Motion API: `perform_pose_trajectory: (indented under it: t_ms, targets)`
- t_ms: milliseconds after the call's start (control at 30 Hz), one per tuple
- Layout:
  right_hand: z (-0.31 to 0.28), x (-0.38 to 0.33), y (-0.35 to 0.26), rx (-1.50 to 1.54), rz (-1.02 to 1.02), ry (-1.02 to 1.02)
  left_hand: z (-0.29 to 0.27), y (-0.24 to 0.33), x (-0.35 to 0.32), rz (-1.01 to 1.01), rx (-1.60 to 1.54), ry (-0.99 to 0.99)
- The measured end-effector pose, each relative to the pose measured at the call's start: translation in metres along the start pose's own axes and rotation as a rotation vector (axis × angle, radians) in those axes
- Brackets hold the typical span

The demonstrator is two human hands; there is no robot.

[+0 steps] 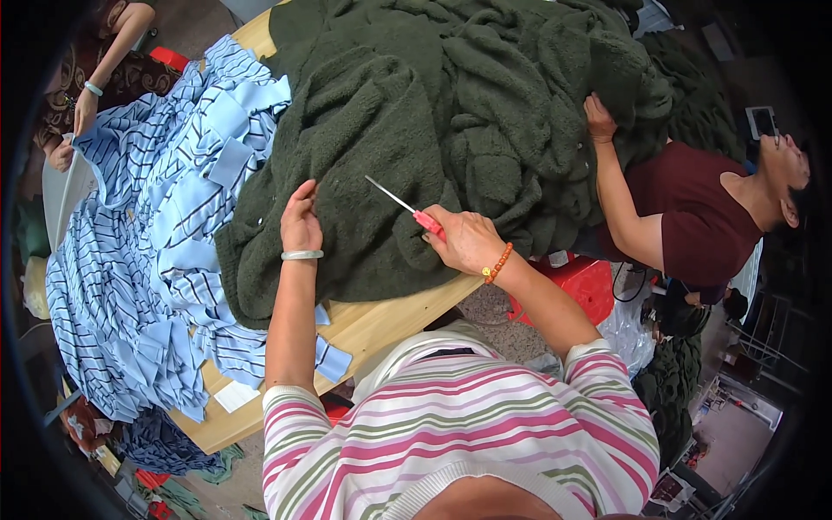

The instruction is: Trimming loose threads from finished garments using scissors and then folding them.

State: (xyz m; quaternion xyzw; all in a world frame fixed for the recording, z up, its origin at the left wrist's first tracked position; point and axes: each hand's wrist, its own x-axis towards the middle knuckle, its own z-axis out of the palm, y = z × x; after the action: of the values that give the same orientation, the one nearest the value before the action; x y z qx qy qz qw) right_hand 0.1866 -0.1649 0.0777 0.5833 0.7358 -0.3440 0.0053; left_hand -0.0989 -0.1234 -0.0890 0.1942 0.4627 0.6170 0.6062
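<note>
A dark green fleece garment (368,113) lies bunched across the table in front of me, among more of the same fabric. My left hand (302,218) is over its left part, fingers loosely bent and apart from the thumb, with nothing seen in them. My right hand (466,240) is closed around the pink-red handle of a slim tool (429,220) with a thin metal blade. The blade points up and left, over the green fleece; whether it touches the cloth I cannot tell.
Blue striped garments (130,286) are heaped at the left. The wooden table edge (390,305) runs before me. A co-worker in a maroon top (693,208) handles green fleece at the right; another person's hands (85,113) hold striped cloth at upper left. A red stool (576,290) stands below.
</note>
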Motion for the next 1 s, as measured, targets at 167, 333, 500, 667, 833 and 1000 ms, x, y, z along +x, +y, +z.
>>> perform_pose_trajectory:
  t_ms: [167, 333, 500, 667, 833, 1000]
  targets:
    - [0.001, -0.001, 0.01, 0.02, 0.005, 0.009, 0.01, 0.021, -0.014, -0.224, -0.533, -0.228]
    - [0.002, -0.001, 0.009, 0.005, -0.011, 0.004, 0.041, 0.013, -0.01, -0.099, 0.319, -0.067]
    - [0.003, 0.0, 0.007, -0.007, -0.028, 0.005, 0.051, 0.0, 0.006, 0.029, 0.681, -0.175]
    - [0.006, 0.001, 0.008, -0.032, -0.021, -0.007, 0.054, -0.005, 0.005, -0.054, 0.592, -0.151]
    - [0.005, 0.0, -0.002, -0.089, -0.031, -0.045, 0.045, -0.004, 0.005, -0.046, 0.605, -0.139]
    - [0.003, 0.001, -0.002, -0.082, -0.077, -0.012, 0.056, 0.005, -0.003, -0.143, 0.491, -0.128]
